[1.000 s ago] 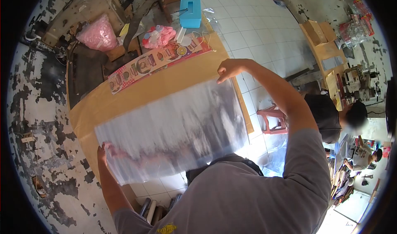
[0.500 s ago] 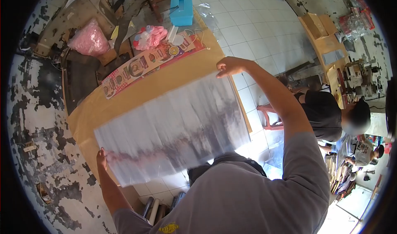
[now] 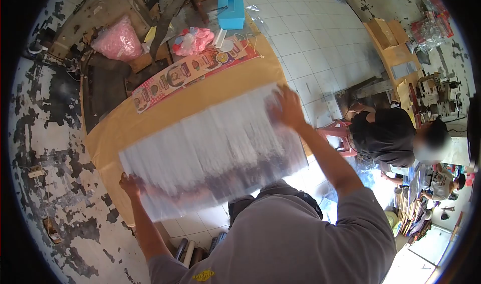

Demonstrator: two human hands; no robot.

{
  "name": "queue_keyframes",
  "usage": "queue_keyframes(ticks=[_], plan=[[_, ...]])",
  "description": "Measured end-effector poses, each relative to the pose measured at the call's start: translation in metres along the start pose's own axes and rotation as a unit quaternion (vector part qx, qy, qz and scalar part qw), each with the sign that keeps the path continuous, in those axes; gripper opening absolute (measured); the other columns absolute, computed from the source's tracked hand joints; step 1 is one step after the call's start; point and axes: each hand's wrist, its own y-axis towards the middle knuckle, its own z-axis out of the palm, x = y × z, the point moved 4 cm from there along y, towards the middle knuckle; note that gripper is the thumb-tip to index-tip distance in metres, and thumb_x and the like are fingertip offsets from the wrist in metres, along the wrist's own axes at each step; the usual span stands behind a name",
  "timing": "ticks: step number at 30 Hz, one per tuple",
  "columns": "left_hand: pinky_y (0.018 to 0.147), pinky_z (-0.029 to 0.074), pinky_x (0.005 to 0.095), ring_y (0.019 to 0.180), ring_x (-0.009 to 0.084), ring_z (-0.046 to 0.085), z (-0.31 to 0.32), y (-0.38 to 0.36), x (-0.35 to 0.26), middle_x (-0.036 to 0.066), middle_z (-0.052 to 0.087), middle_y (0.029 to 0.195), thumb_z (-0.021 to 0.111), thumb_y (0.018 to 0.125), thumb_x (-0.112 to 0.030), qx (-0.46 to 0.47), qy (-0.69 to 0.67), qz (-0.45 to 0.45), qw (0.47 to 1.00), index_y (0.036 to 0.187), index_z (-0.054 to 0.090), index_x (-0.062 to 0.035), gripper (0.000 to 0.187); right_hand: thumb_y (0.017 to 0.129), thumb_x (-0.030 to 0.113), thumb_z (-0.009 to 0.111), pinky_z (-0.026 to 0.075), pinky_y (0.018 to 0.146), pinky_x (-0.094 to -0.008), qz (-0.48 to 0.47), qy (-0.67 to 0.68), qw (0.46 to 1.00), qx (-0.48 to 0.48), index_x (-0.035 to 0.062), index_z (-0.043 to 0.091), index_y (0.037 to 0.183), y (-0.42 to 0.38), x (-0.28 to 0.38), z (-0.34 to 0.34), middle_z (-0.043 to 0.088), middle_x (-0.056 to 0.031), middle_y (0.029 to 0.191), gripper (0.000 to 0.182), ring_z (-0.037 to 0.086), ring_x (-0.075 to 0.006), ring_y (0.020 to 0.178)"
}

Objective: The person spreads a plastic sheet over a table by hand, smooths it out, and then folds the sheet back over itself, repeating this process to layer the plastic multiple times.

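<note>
Since the frame a second earlier, the right hand (image 3: 286,107) had dropped from a raised pinch at the far corner and lay flat, fingers spread, on the clear plastic sheet (image 3: 213,151); the sheet itself had come down onto the brown table top (image 3: 128,126).

At the left, the left hand (image 3: 131,184) gripped the near left corner, its fingers closed on the edge, though blur hid the exact hold. The sheet stretched between the two hands, well apart, its long axis running from near left up to far right, with its near edge overhanging the table.

It looked thin, light and limp, likely slippery and quick to crease or cling, so corners and edges seemed the best places to hold.

Beyond it lay a printed card strip (image 3: 193,72), a pink bag (image 3: 119,39) and a blue box (image 3: 231,11). At the far right another person in a dark shirt (image 3: 391,138) bent over.
</note>
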Motion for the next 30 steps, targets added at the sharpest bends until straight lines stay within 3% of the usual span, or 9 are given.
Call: queue_keyframes(ticks=[3,4,7,9,13,15,19,22,30], plan=[[0.11,0.04,0.0542,0.142,0.0441,0.037,0.028,-0.007,0.024,0.028,0.028,0.158,0.034,0.108,-0.04,-0.072,-0.043,0.109,0.991,0.153,0.038,-0.0108,0.054,0.094,0.042,0.063,0.015,0.122,-0.0565,0.016,-0.016,0.999,0.028,0.0157,0.039,0.152,-0.044,0.04,0.007,0.026,-0.0143,0.163,0.068,0.018,-0.0382,0.152],[0.118,0.028,0.0552,0.149,0.0438,0.026,0.021,-0.015,0.016,0.026,0.023,0.162,0.026,0.108,-0.046,-0.017,0.004,0.045,0.999,0.154,0.037,-0.0107,0.059,0.095,0.044,0.061,0.012,0.122,-0.0588,0.028,-0.017,0.999,0.034,0.0157,0.037,0.154,-0.051,0.046,0.015,0.023,-0.0148,0.165,0.07,0.016,-0.04,0.153],[0.122,0.017,0.0553,0.151,0.0428,0.021,0.031,-0.013,0.026,0.026,0.029,0.16,0.027,0.108,-0.043,-0.075,-0.017,0.102,0.992,0.152,0.038,-0.0031,0.06,0.096,0.053,0.055,0.008,0.122,-0.0601,0.047,-0.05,0.996,0.051,0.0194,0.032,0.159,-0.063,0.038,0.051,0.016,-0.0125,0.168,0.074,0.011,-0.038,0.155],[0.121,0.018,0.0553,0.15,0.0428,0.023,0.049,-0.008,0.047,0.026,0.031,0.159,0.032,0.106,-0.039,-0.114,-0.018,0.129,0.985,0.151,0.039,-0.0019,0.059,0.097,0.057,0.052,0.007,0.122,-0.061,0.043,-0.052,0.997,0.041,0.0212,0.029,0.16,-0.063,0.035,0.06,0.014,-0.0114,0.169,0.076,0.011,-0.0375,0.155],[0.115,0.029,0.0565,0.14,0.0429,0.039,0.014,-0.018,0.007,0.025,0.04,0.153,0.046,0.102,-0.029,-0.135,0.057,0.106,0.984,0.15,0.043,-0.0095,0.052,0.097,0.056,0.051,0.005,0.122,-0.06,0.044,-0.068,0.995,0.049,0.021,0.03,0.159,-0.061,0.047,0.054,0.016,-0.011,0.168,0.075,0.011,-0.0361,0.155],[0.113,0.032,0.0569,0.134,0.0441,0.046,-0.009,-0.02,-0.031,0.024,0.045,0.15,0.052,0.098,-0.022,-0.13,-0.016,0.085,0.988,0.147,0.045,-0.0061,0.052,0.097,0.055,0.051,0.004,0.122,-0.0618,0.046,-0.086,0.994,0.055,0.0219,0.031,0.159,-0.059,0.047,0.055,0.016,-0.0111,0.168,0.073,0.011,-0.0368,0.155],[0.121,0.02,0.056,0.149,0.0389,0.027,-0.016,-0.019,-0.115,0.021,0.026,0.163,0.054,0.098,-0.04,-0.074,0.087,0.223,0.968,0.154,0.035,-0.0054,0.069,0.097,0.052,0.051,0.004,0.12,-0.0661,0.082,-0.139,0.987,0.028,0.0253,0.03,0.159,-0.057,0.063,0.06,0.015,-0.0112,0.169,0.071,0.009,-0.038,0.155],[0.123,0.013,0.0564,0.155,0.0343,0.012,0.004,-0.014,-0.101,0.015,0.014,0.168,0.051,0.098,-0.052,-0.048,0.02,0.189,0.981,0.159,0.028,-0.0093,0.078,0.097,0.059,0.047,0.005,0.118,-0.0693,0.108,-0.146,0.983,0.021,0.0293,0.026,0.161,-0.064,0.057,0.082,0.011,-0.0101,0.17,0.073,0.007,-0.0376,0.155],[0.12,0.006,0.0654,0.156,0.0365,0.005,0.002,-0.033,-0.088,0.011,0.009,0.17,0.049,0.094,-0.064,-0.01,0.08,0.088,0.993,0.16,0.028,-0.0229,0.081,0.096,0.07,0.039,0.007,0.118,-0.0691,0.099,-0.149,0.983,0.03,0.031,0.025,0.161,-0.056,0.055,0.085,0.012,-0.0069,0.17,0.077,0.008,-0.0351,0.156]])
